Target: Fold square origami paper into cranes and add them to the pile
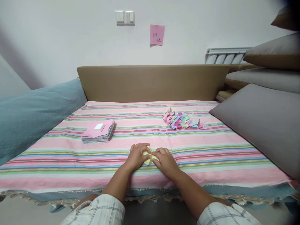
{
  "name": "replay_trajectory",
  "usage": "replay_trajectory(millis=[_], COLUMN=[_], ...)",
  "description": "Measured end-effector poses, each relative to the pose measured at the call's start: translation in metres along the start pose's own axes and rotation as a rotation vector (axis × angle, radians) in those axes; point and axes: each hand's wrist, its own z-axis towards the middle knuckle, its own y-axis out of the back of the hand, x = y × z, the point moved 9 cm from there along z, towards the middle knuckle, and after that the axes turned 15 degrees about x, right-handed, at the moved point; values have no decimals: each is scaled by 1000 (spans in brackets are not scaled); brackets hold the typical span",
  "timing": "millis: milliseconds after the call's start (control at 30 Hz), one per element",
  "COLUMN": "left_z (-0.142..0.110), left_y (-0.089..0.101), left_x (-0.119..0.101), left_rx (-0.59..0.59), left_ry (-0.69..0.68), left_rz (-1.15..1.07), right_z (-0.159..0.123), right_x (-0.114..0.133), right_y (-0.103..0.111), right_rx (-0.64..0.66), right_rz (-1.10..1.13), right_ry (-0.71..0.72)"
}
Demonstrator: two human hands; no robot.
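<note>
A small folded piece of pale yellow paper (147, 161) lies on the striped cloth near its front edge, between my two hands. My left hand (138, 156) grips its left side, thumb and fingers bent over it. From the right, my right hand (165, 160) pinches the other side with thumb and index finger. Parts of the paper are hidden under the fingers, so its full shape does not show. Further back on the right lies a row of folded paper figures (181, 120) in pink, purple, blue and green.
A stack of coloured paper sheets (97, 132) with a small white box (99, 127) on top stands at the left. Grey cushions (260, 125) border the right side, a blue-covered armrest (47, 109) the left. A brown backrest (152, 82) runs along the rear.
</note>
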Motion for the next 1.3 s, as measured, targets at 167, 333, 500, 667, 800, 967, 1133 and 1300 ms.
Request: replay_trajectory(millis=[167, 333, 500, 667, 800, 967, 1133, 1300], left_z=[-2, -5, -9, -12, -12, -12, -11, -9], left_y=[0, 2, -2, 1, 0, 0, -1, -1], left_x=[-1, -2, -10, -13, -13, -9, -4, -5], left_rx=[-4, 65, 169, 144, 169, 166, 190, 172], left_ry=[-2, -41, -157, -181, -178, -168, -117, -116], left_rz=[-13, 0, 59, 77, 75, 58, 19, 20], right_z=[0, -1, -1, -2, -4, -5, -4, -4], right_x=[0, 1, -1, -1, 2, 8, 7, 6], right_y=[0, 1, 1, 2, 4, 6, 4, 3], right_rx=[8, 0, -4, -30, -78, -92, -66, -55], right_rz=[15, 3, -4, 16, 50, 45, 43, 33], right_ry=[-5, 10, 6, 15, 44, 98, 105, 104])
